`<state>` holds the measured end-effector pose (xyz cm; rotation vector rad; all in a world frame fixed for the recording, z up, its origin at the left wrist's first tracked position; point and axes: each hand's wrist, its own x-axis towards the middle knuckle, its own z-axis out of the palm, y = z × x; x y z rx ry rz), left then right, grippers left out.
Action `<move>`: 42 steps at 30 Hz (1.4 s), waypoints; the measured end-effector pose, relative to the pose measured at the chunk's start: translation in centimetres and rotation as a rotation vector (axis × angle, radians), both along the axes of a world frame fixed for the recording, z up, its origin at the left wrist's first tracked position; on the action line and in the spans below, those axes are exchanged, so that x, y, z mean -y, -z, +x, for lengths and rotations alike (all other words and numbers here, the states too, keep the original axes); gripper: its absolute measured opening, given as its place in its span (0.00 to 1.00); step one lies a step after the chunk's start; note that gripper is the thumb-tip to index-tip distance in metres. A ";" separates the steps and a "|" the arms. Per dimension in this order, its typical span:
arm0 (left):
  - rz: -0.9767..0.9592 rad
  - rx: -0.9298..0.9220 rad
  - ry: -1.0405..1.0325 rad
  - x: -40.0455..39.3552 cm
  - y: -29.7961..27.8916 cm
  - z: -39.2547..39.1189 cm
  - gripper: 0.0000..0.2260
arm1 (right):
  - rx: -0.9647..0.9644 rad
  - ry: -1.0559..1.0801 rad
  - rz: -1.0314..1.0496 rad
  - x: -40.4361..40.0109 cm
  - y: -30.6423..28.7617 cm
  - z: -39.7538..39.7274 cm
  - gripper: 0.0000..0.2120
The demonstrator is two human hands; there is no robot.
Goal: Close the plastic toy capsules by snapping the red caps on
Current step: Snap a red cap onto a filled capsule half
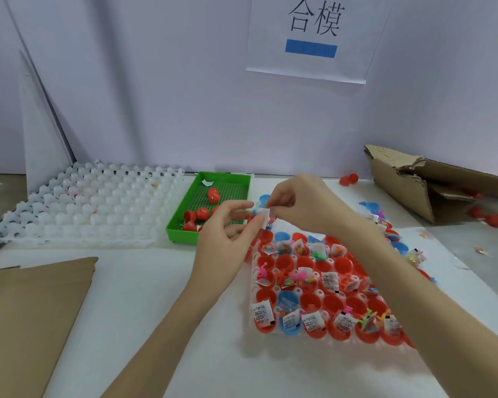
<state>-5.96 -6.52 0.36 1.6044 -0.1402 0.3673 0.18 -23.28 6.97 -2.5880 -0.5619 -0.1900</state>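
A white holder tray (pixel 273 338) on the table carries several open red capsule halves (pixel 283 261) and a few blue ones (pixel 288 300), many stuffed with small toys and printed paper slips. Both hands meet above the tray's far left corner. My left hand (pixel 227 225) and my right hand (pixel 296 202) together pinch a small white paper slip (pixel 266 216) with a bit of red plastic behind it. A green bin (pixel 184 225) to the left holds loose red caps (pixel 213 195).
An unfilled white holder tray (pixel 84 205) lies at the back left. Flat cardboard (pixel 26 311) covers the near left. A torn cardboard box (pixel 431 182) sits at the back right, with loose red caps (pixel 350 178) and blue halves (pixel 371 206) scattered around it.
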 end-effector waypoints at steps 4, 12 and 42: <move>0.013 -0.016 0.020 -0.5 0.4 0.3 0.05 | 0.022 0.142 0.163 -0.6 1.5 -1.5 0.05; -0.230 -0.139 0.092 -0.9 0.1 0.4 0.05 | -0.292 0.143 0.700 -0.7 2.9 -4.3 0.11; -0.206 -0.094 0.128 -0.6 0.5 0.3 0.11 | 0.144 0.267 0.682 -1.1 4.1 -5.8 0.05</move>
